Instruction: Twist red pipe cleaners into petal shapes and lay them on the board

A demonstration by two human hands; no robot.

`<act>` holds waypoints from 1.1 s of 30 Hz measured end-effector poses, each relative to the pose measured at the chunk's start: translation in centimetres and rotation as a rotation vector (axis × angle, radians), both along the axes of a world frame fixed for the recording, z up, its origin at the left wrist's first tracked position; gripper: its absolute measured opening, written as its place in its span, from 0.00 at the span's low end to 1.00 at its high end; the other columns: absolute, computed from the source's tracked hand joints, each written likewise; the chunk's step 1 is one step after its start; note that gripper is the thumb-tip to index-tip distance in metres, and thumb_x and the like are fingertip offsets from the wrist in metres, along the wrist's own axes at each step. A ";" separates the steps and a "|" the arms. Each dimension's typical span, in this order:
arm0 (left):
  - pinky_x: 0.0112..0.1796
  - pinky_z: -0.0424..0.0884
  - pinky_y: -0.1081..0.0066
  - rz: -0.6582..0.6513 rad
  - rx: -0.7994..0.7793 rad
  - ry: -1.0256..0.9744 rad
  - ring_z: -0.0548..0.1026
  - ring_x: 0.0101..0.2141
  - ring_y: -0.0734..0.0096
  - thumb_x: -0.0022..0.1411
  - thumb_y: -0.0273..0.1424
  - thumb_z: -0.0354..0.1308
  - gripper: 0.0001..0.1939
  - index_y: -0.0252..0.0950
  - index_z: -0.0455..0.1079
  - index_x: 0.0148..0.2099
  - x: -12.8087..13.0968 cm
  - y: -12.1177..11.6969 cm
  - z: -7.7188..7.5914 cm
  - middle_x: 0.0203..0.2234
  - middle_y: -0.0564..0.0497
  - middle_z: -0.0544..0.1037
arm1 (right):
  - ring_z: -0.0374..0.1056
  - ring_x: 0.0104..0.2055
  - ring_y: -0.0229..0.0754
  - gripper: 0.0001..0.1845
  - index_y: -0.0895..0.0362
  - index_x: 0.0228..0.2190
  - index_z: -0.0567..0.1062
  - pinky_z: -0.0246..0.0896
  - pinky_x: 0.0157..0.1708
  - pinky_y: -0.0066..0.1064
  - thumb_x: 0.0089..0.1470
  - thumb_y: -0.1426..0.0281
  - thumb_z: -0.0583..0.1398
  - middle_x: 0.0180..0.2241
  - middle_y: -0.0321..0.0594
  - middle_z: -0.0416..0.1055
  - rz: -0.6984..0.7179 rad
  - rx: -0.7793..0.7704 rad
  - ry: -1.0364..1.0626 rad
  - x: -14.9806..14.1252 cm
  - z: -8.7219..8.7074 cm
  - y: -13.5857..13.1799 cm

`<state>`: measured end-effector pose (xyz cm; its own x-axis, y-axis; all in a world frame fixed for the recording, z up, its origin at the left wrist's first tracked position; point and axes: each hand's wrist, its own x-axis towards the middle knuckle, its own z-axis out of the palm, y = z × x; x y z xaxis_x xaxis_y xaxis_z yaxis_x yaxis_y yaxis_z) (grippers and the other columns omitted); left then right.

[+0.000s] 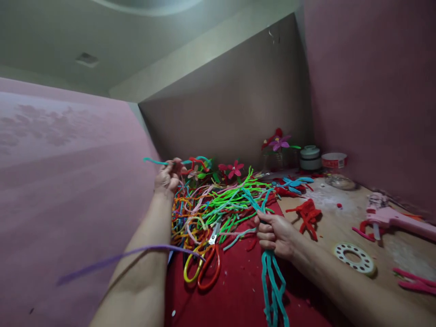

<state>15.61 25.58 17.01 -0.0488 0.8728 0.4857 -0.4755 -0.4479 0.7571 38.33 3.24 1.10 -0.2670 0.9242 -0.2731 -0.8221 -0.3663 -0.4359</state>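
My right hand (276, 235) is closed in a fist around a bunch of teal pipe cleaners (272, 284). Their ends stick out above the fist and hang below it. Raised at the far left of the pile, my left hand (169, 176) pinches a single teal pipe cleaner (155, 161). Between my hands spreads a tangled pile of pipe cleaners (225, 200), green, orange, pink and other colours. Scissors (210, 268) with one red and one yellow handle loop lie at the pile's near edge. A purple pipe cleaner (136, 251) crosses in front of my left forearm.
A red cloth (235, 290) covers the table's left part. To the right are a red pipe-cleaner piece (308, 215), a round disc with holes (354, 259), a pink glue gun (391, 215) and pink-handled pliers or scissors (415, 280). Pipe-cleaner flowers (279, 143), a jar (310, 158) and a tape roll (334, 160) stand behind.
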 end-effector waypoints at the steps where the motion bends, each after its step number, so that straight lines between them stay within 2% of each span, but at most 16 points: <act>1: 0.34 0.74 0.72 -0.017 -0.011 0.013 0.77 0.28 0.75 0.60 0.23 0.51 0.09 0.33 0.65 0.26 0.6 0.0 0.1 0.22 0.52 0.77 | 0.38 0.08 0.25 0.18 0.60 0.21 0.62 0.27 0.11 0.20 0.60 0.68 0.46 0.08 0.25 0.45 -0.010 0.000 0.009 0.0 0.1 0.0; 4: 0.33 0.73 0.74 -0.043 -0.004 0.029 0.76 0.27 0.77 0.60 0.24 0.51 0.07 0.34 0.65 0.28 2.5 0.1 1.3 0.23 0.54 0.77 | 0.38 0.08 0.25 0.17 0.60 0.21 0.62 0.27 0.10 0.19 0.60 0.68 0.46 0.08 0.25 0.45 -0.035 0.003 0.031 0.0 0.4 -0.1; 9: 0.28 0.70 0.80 -0.076 0.041 0.115 0.74 0.23 0.82 0.61 0.24 0.48 0.08 0.34 0.65 0.30 6.2 0.0 5.0 0.21 0.55 0.76 | 0.37 0.08 0.26 0.17 0.60 0.21 0.63 0.29 0.10 0.19 0.59 0.68 0.47 0.08 0.25 0.44 -0.119 0.082 0.076 0.5 0.7 0.0; 12: 0.19 0.65 0.83 -0.159 0.010 0.297 0.70 0.16 0.82 0.57 0.22 0.52 0.05 0.31 0.67 0.29 8.8 -1.6 5.4 0.18 0.52 0.74 | 0.37 0.09 0.26 0.17 0.59 0.21 0.63 0.30 0.10 0.20 0.59 0.67 0.48 0.08 0.24 0.43 -0.249 0.170 0.067 1.4 1.5 0.1; 14: 0.14 0.61 0.81 -0.245 -0.028 0.461 0.67 0.13 0.80 0.51 0.21 0.58 0.01 0.28 0.68 0.29 10.4 -3.9 4.3 0.17 0.48 0.74 | 0.38 0.09 0.26 0.14 0.59 0.22 0.64 0.31 0.09 0.20 0.56 0.66 0.52 0.09 0.24 0.46 -0.364 0.258 0.025 2.1 2.3 -0.1; 16: 0.13 0.59 0.80 -0.343 -0.040 0.603 0.68 0.13 0.78 0.47 0.24 0.62 0.07 0.27 0.70 0.31 11.9 -7.2 2.5 0.19 0.46 0.75 | 0.43 0.10 0.25 0.12 0.60 0.24 0.67 0.36 0.10 0.19 0.52 0.63 0.57 0.12 0.27 0.56 -0.455 0.337 -0.059 2.6 3.1 -0.5; 17: 0.13 0.60 0.80 -0.428 0.002 0.773 0.69 0.14 0.78 0.48 0.26 0.62 0.07 0.29 0.69 0.32 12.7 -9.1 1.5 0.20 0.47 0.75 | 0.47 0.11 0.25 0.12 0.60 0.26 0.68 0.38 0.10 0.19 0.49 0.62 0.59 0.16 0.30 0.62 -0.513 0.355 -0.115 2.7 3.5 -0.7; 19: 0.13 0.60 0.80 -0.574 0.080 0.992 0.70 0.15 0.76 0.50 0.29 0.60 0.07 0.30 0.69 0.31 14.4 -12.6 -0.6 0.20 0.49 0.75 | 0.53 0.13 0.26 0.14 0.59 0.28 0.68 0.39 0.11 0.19 0.45 0.61 0.61 0.20 0.32 0.66 -0.620 0.365 -0.222 2.5 4.0 -1.0; 21: 0.15 0.63 0.78 -0.668 0.123 1.068 0.70 0.17 0.76 0.50 0.29 0.59 0.06 0.30 0.68 0.28 16.0 -15.4 -2.2 0.20 0.49 0.74 | 0.53 0.14 0.27 0.15 0.58 0.26 0.67 0.41 0.11 0.20 0.43 0.61 0.63 0.19 0.30 0.64 -0.632 0.359 -0.263 2.1 4.1 -1.3; 24: 0.18 0.64 0.77 -0.614 0.199 1.100 0.68 0.17 0.77 0.52 0.28 0.57 0.05 0.30 0.67 0.27 17.0 -17.6 -3.2 0.17 0.51 0.71 | 0.52 0.14 0.27 0.15 0.58 0.23 0.65 0.42 0.11 0.20 0.44 0.61 0.62 0.16 0.28 0.59 -0.488 0.403 -0.231 1.8 3.8 -1.5; 26: 0.22 0.65 0.76 -0.530 0.253 1.059 0.68 0.20 0.79 0.49 0.26 0.58 0.03 0.31 0.68 0.29 15.6 -18.5 -2.9 0.20 0.53 0.71 | 0.50 0.13 0.27 0.13 0.59 0.24 0.65 0.39 0.10 0.19 0.47 0.63 0.60 0.16 0.29 0.57 -0.383 0.400 -0.206 1.9 3.6 -1.6; 27: 0.25 0.65 0.76 -0.488 0.284 1.047 0.68 0.22 0.79 0.47 0.26 0.59 0.05 0.32 0.68 0.31 14.1 -19.1 -2.6 0.23 0.53 0.72 | 0.48 0.13 0.26 0.11 0.59 0.25 0.65 0.38 0.10 0.19 0.49 0.65 0.59 0.16 0.28 0.55 -0.359 0.379 -0.196 2.1 3.6 -1.7; 29: 0.25 0.62 0.76 -0.316 0.307 1.064 0.67 0.24 0.77 0.45 0.28 0.62 0.10 0.35 0.69 0.33 9.5 -21.2 -2.6 0.25 0.53 0.71 | 0.45 0.12 0.26 0.10 0.60 0.24 0.65 0.37 0.10 0.19 0.53 0.67 0.56 0.15 0.28 0.53 -0.338 0.328 -0.193 2.7 3.6 -1.7; 31: 0.24 0.60 0.73 -0.202 0.248 1.294 0.66 0.22 0.74 0.47 0.34 0.61 0.06 0.37 0.70 0.26 3.7 -24.0 -4.1 0.19 0.52 0.69 | 0.44 0.12 0.26 0.11 0.59 0.24 0.64 0.37 0.10 0.19 0.55 0.67 0.53 0.15 0.28 0.52 -0.348 0.295 -0.182 3.2 3.7 -1.6; 32: 0.22 0.57 0.72 -0.104 0.192 1.422 0.64 0.19 0.73 0.44 0.37 0.63 0.08 0.38 0.69 0.23 0.9 -25.5 -5.4 0.15 0.53 0.67 | 0.44 0.12 0.26 0.11 0.59 0.24 0.64 0.37 0.09 0.19 0.55 0.67 0.53 0.15 0.29 0.52 -0.354 0.285 -0.173 3.4 3.7 -1.5; 33: 0.19 0.53 0.72 0.056 0.100 1.548 0.61 0.15 0.73 0.41 0.38 0.64 0.09 0.40 0.69 0.22 -1.6 -26.8 -7.2 0.13 0.54 0.65 | 0.44 0.11 0.26 0.11 0.59 0.24 0.64 0.37 0.09 0.19 0.55 0.67 0.53 0.15 0.29 0.52 -0.356 0.278 -0.163 3.5 3.8 -1.4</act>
